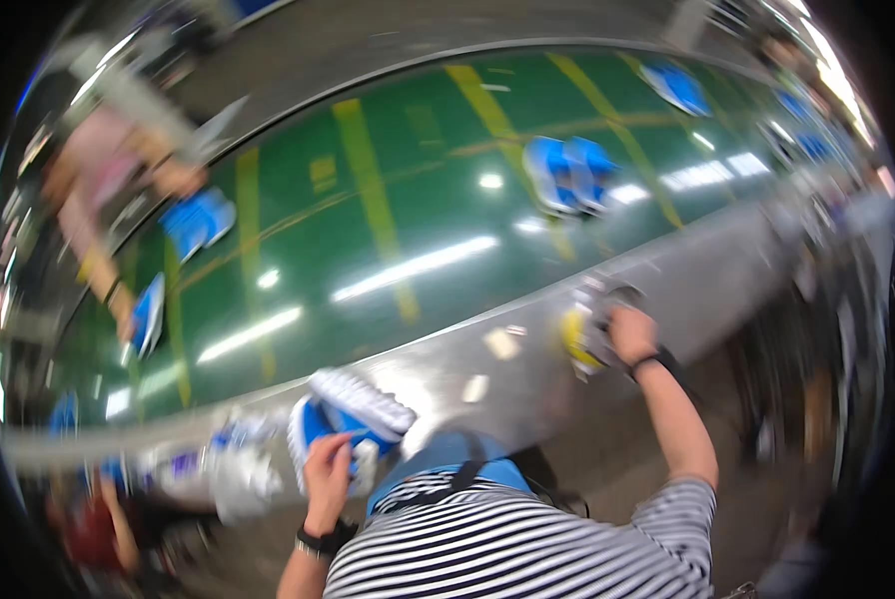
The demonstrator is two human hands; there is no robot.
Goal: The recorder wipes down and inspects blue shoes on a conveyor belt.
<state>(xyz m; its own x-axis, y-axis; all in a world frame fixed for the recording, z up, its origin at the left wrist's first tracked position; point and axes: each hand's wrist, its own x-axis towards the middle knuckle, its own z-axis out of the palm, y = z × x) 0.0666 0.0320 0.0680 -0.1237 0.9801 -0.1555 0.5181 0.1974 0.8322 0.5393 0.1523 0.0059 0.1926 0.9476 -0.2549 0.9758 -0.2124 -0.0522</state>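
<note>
A pair of blue shoes [360,404] with white soles lies at the near edge of the metal ledge, close against my body. My left hand [330,467] is closed at the nearer shoe, its fingertips pinched at the upper. Out to the right, my right hand [631,333] curls over a dark grey thing [622,297] on the ledge. A rounded yellow and grey object [577,337] sits beside its fingers. Motion blur hides what exactly these two things are.
The green conveyor belt [308,240] with yellow stripes runs beyond the metal ledge [707,255]. It carries another blue pair [570,175] and a blue shoe [675,90]. Across it, a person's hands [180,180] handle blue shoes. Small pale scraps [502,343] and white bundles [238,474] lie nearby.
</note>
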